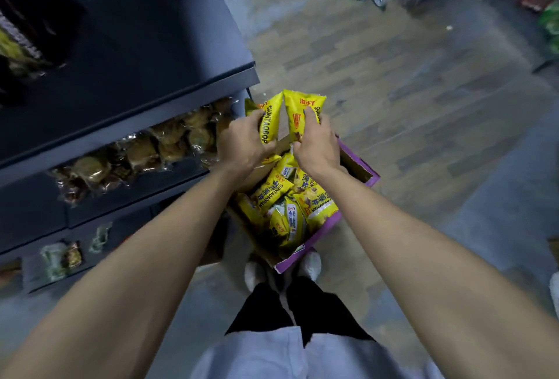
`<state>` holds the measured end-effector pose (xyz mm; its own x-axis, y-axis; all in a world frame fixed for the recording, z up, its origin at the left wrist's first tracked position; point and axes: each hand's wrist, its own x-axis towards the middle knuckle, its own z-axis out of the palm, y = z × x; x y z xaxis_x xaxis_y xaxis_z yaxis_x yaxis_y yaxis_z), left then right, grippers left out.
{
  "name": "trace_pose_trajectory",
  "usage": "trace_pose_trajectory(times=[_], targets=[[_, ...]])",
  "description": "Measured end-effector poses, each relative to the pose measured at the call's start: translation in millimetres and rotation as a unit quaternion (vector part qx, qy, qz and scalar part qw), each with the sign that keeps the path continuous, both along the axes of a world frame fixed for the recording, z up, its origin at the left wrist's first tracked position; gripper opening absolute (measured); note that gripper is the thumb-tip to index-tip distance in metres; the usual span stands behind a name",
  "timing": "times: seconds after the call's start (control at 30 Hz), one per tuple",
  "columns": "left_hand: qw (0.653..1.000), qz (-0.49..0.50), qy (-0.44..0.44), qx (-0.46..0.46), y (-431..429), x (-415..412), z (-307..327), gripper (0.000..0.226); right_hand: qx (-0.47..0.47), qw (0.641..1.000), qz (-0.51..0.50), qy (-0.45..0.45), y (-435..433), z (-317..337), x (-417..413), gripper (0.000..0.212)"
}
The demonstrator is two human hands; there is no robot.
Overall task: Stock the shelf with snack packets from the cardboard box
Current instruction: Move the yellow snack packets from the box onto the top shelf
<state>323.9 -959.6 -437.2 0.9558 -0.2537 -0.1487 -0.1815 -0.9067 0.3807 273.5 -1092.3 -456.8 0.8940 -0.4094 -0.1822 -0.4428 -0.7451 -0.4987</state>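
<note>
Snack packets, yellow with red and blue print, fill the cardboard box (355,164) on the floor by my feet; from the head camera I see the loose heap (290,206) lying every which way inside its purple-edged walls. Just above the far end of the box both hands are lifted, each with one packet. The left hand (242,142) has its fingers curled around a yellow packet (267,124), thumb on the near edge. The right hand (317,145) grips a second yellow packet (298,112), fingers wrapped over its front. The two packets stand nearly upright and touch at their top corners. To the left stands the dark shelf unit (136,61); its top board is bare where I can see it, and the tier below holds a row of brown goods in clear wrappers (145,151). White shoes (310,265) show beside the box's near corner.
</note>
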Motion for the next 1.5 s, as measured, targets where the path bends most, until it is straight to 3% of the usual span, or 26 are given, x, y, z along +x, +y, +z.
trace_pose_trajectory(times=[0.3, 0.47, 0.63, 0.93, 1.27, 1.5], targets=[[0.995, 0.011, -0.094, 0.001, 68, -31, 58, 0.051, 0.011, 0.996, 0.024, -0.087, 72, 61, -21, 0.073], [0.992, 0.068, -0.101, -0.031, 139, -61, 70, 0.054, 0.027, 0.994, 0.048, -0.099, 133, 78, -34, 0.072], [0.981, 0.095, -0.168, -0.028, 214, -76, 94, 0.059, 0.032, 0.987, 0.072, -0.138, 205, 107, -43, 0.069], [0.936, 0.15, -0.318, -0.01, 313, -96, 161, 0.065, 0.048, 0.963, 0.1, -0.244, 310, 173, -50, 0.073], [0.898, 0.189, -0.396, -0.03, 363, -125, 202, 0.064, 0.047, 0.941, 0.127, -0.309, 364, 219, -74, 0.074], [0.841, 0.172, -0.509, -0.065, 382, -102, 295, 0.065, 0.034, 0.897, 0.147, -0.415, 378, 311, -50, 0.075]])
